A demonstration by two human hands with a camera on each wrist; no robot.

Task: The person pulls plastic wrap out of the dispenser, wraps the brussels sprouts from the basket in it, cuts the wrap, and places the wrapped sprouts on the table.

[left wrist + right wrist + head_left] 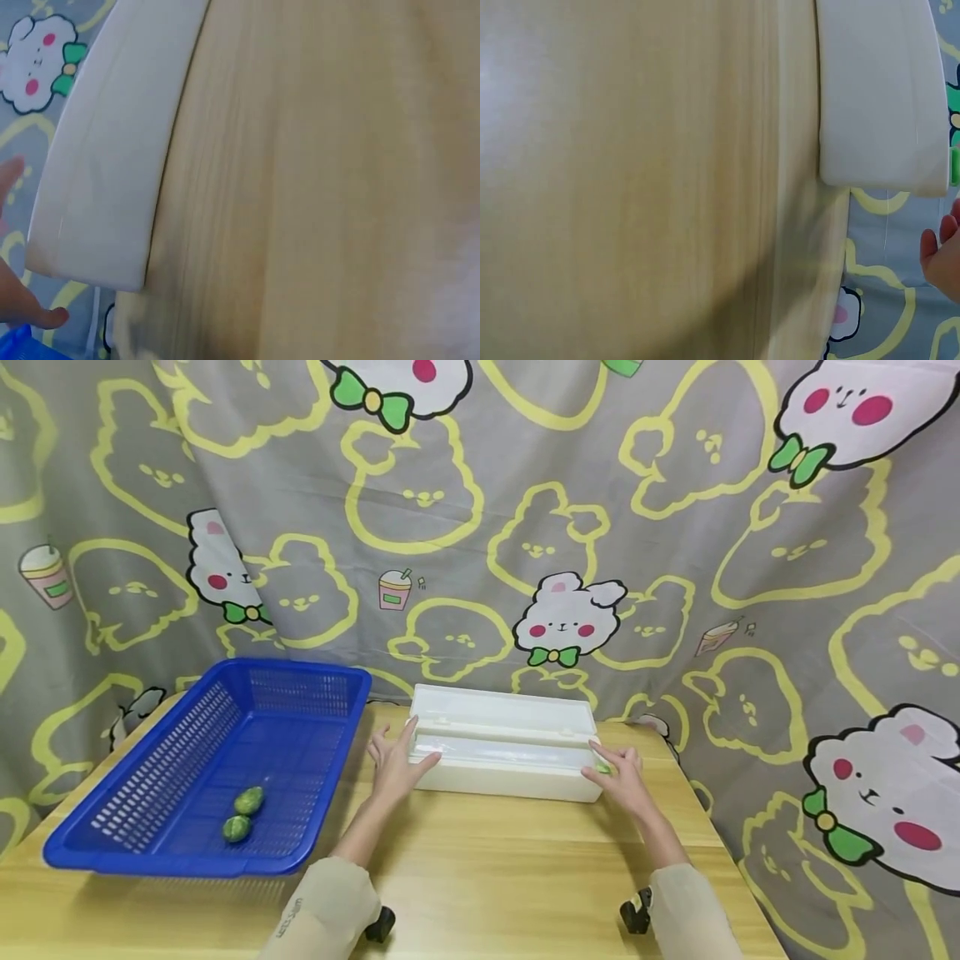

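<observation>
A long white box (510, 781) lies on the table with its hinged lid (502, 708) raised at the back. Along its top runs a clear, glossy strip (502, 752). My left hand (393, 766) is at the box's left end, thumb and index finger spread at the rim. At the opposite end, my right hand (621, 779) has its thumb and index finger by the corner, around a small green piece (955, 165). Both wrist views show mainly the box's front side; the fingertips' contact with it is hidden.
On the left stands a blue plastic basket (202, 866) with perforated sides. Inside are two small green striped fruits or vegetables (249, 800). The wooden table (510, 868) ends on the right near a patterned curtain (675, 552), which also hangs behind the box.
</observation>
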